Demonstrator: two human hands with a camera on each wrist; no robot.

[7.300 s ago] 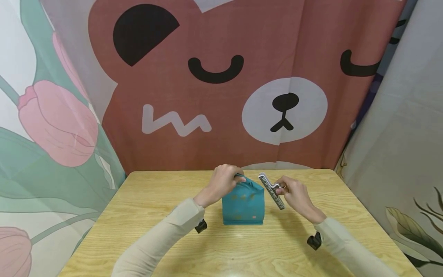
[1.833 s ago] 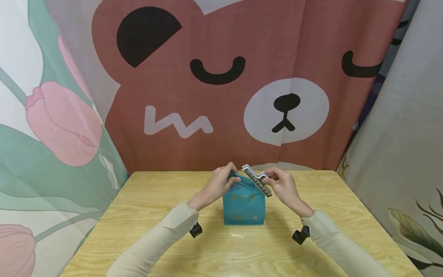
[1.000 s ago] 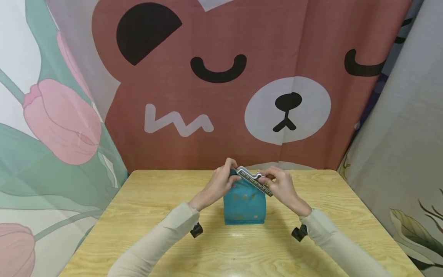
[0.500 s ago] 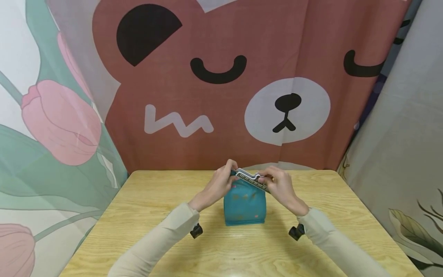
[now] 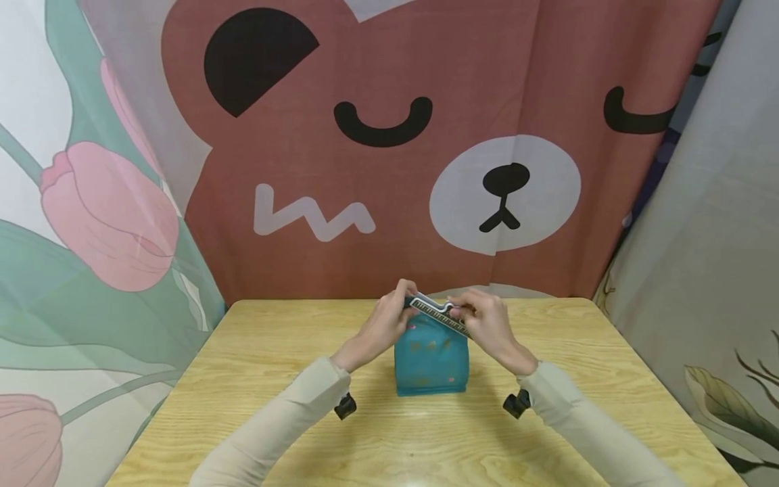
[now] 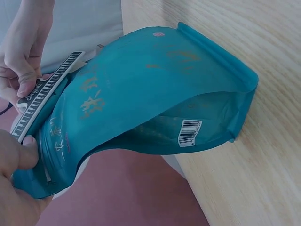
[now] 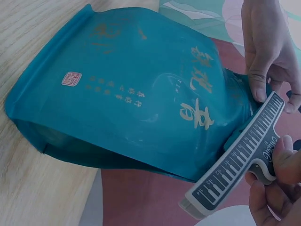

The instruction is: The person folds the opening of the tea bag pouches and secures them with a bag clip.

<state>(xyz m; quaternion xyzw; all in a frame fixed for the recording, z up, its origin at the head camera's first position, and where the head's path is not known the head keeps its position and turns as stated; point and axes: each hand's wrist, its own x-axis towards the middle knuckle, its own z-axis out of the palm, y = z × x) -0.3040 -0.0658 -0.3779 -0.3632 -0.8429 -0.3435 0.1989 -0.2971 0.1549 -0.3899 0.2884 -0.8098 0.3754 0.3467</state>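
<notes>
A teal stand-up pouch [image 5: 431, 365] with gold characters stands on the table; a barcode shows on its side fold in the left wrist view. My left hand [image 5: 386, 316] pinches the folded top of the pouch at its left corner, thumb in front [image 6: 29, 153]. My right hand [image 5: 487, 323] pinches the handle of a long clip [image 5: 439, 316] with a piano-key pattern. In the right wrist view the clip [image 7: 237, 157] lies slanted along the pouch's folded top, its far end close to my left thumb. How deep the fold sits inside the clip is hidden.
The light wooden table [image 5: 274, 419] extends all round the pouch. Behind its far edge hangs a curtain [image 5: 292, 264] with a brown bear. Flowered cloth [image 5: 103, 216] hangs at the left, grey cloth [image 5: 700, 237] at the right. Each wrist carries a small black camera [image 5: 345, 406].
Earlier the clip was held apart, right of the pouch. My right hand has brought it left onto the folded top, sliding it closer to my left hand, which keeps its hold.
</notes>
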